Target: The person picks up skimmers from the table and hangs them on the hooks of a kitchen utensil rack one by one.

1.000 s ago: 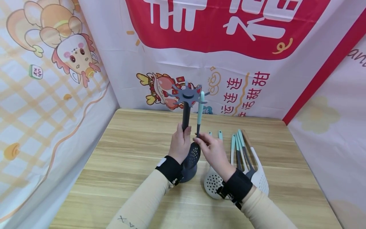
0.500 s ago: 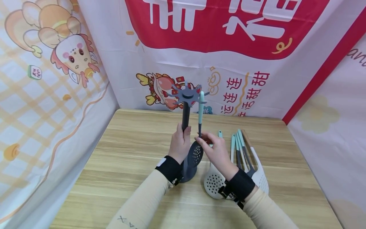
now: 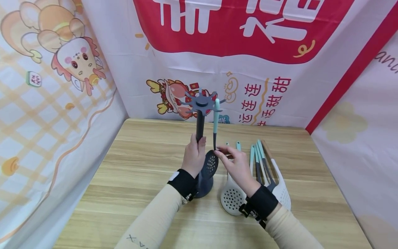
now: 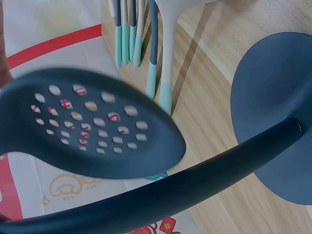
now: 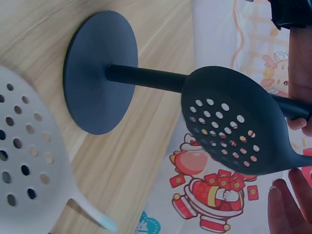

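Note:
In the head view my left hand (image 3: 193, 157) grips the dark pole of a utensil stand (image 3: 200, 122). The stand's hooked round top (image 3: 202, 102) sits above the hand, and its round base (image 4: 273, 97) shows in the left wrist view. My right hand (image 3: 237, 166) pinches a dark slotted spoon (image 3: 210, 165) at its neck, just above the bowl. The spoon is upright, bowl down, its mint handle (image 3: 216, 117) rising beside the hooks. Whether the handle hangs on a hook, I cannot tell. Both wrist views show the perforated bowl close to the pole.
A pale perforated skimmer (image 3: 232, 199) lies right of the stand, partly under my right arm. Several mint-handled utensils (image 3: 259, 155) lie farther right, with a white perforated turner (image 3: 281, 188) that has a wooden handle end. A printed cloth wall (image 3: 273, 100) stands behind the wooden table (image 3: 140, 166).
The spoon's bowl has shifted slightly right and up relative to the pole, with my right fingers still at its neck. My left hand keeps its grip on the pole. The head view has drifted slightly.

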Action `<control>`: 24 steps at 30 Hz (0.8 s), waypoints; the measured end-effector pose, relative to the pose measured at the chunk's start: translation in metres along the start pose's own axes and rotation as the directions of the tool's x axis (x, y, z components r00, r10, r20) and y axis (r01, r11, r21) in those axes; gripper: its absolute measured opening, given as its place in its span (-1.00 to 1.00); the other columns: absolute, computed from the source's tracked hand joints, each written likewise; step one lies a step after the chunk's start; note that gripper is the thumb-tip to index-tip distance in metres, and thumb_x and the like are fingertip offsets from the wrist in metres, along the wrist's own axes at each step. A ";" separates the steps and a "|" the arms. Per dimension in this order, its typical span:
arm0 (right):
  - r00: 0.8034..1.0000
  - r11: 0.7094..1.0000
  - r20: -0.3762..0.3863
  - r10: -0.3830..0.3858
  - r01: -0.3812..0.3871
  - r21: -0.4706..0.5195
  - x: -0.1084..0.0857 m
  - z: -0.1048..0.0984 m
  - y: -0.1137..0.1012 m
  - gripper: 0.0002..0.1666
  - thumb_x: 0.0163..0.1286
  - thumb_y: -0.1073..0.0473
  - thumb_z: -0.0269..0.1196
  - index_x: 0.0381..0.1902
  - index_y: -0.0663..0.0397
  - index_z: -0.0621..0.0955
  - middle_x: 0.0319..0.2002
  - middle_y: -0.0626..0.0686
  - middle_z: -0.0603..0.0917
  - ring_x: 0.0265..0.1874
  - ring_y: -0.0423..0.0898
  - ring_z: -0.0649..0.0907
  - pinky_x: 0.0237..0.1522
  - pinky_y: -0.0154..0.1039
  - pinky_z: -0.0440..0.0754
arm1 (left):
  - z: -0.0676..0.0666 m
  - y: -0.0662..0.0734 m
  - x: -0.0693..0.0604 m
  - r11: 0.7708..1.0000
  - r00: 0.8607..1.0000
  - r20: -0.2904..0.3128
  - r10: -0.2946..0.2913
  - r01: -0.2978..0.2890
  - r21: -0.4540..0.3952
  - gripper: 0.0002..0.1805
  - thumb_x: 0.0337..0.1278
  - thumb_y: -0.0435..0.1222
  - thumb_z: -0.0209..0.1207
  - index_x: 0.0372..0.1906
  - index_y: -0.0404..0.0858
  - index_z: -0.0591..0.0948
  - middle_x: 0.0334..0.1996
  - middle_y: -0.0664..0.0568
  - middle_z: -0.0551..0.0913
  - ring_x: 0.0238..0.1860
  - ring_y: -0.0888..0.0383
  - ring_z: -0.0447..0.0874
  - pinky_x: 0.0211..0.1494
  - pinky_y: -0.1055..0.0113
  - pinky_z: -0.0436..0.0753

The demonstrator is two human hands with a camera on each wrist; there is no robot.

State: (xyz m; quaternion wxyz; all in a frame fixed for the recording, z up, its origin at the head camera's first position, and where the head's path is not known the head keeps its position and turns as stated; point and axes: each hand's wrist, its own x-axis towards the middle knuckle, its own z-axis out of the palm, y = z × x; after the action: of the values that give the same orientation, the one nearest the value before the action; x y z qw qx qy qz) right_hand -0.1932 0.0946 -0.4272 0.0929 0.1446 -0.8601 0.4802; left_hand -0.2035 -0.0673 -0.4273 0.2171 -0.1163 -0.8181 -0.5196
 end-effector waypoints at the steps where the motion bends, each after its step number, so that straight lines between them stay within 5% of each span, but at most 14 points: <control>1: 1.000 1.000 -0.003 0.000 0.000 -0.006 0.000 0.000 0.001 -0.65 0.45 -0.02 0.23 0.02 0.06 0.70 -0.08 0.05 0.78 -0.18 -0.07 0.72 -0.10 -0.09 0.69 | 0.000 0.000 0.000 1.000 1.000 -0.004 0.002 -0.002 0.003 -0.58 0.56 -0.04 -0.25 -0.11 -0.35 0.37 -0.55 -0.02 0.37 -0.58 0.17 0.28 -0.48 0.37 0.30; 7: 1.000 0.999 -0.017 -0.007 0.006 -0.043 0.000 -0.001 0.015 -0.70 0.45 0.04 0.24 -0.04 0.11 0.72 -0.10 0.07 0.78 -0.19 -0.06 0.71 -0.12 -0.13 0.69 | 0.000 0.001 0.000 1.000 1.000 -0.021 0.014 -0.014 0.017 -0.60 0.57 -0.07 -0.23 -0.14 -0.37 0.37 -0.54 -0.04 0.38 -0.55 0.12 0.31 -0.44 0.33 0.32; 15: 0.993 0.991 -0.003 0.122 -0.122 -0.060 0.000 -0.009 0.041 -0.66 0.47 -0.02 0.21 0.01 0.06 0.70 -0.13 0.04 0.77 -0.20 -0.07 0.70 -0.19 -0.20 0.65 | 0.000 0.003 -0.002 1.000 0.999 -0.020 0.025 -0.024 0.011 -0.70 0.58 -0.18 -0.19 -0.17 -0.36 0.34 -0.56 0.03 0.31 -0.59 0.17 0.24 -0.48 0.37 0.28; 24: 0.978 0.958 -0.040 0.203 -0.207 -0.197 -0.003 -0.023 0.076 -0.66 0.48 0.02 0.20 0.06 0.08 0.67 -0.13 0.10 0.75 -0.17 -0.01 0.67 -0.20 -0.14 0.62 | 0.001 0.004 -0.003 1.000 1.000 -0.011 0.017 -0.017 0.012 -0.69 0.58 -0.17 -0.19 -0.16 -0.37 0.34 -0.54 -0.01 0.34 -0.58 0.16 0.25 -0.47 0.38 0.27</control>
State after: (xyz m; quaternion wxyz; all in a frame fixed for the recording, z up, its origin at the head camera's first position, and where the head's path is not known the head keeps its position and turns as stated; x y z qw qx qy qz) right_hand -0.2158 0.1525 -0.4771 0.0649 0.0400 -0.9136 0.3995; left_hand -0.1998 -0.0645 -0.4260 0.2269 -0.1193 -0.8189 -0.5135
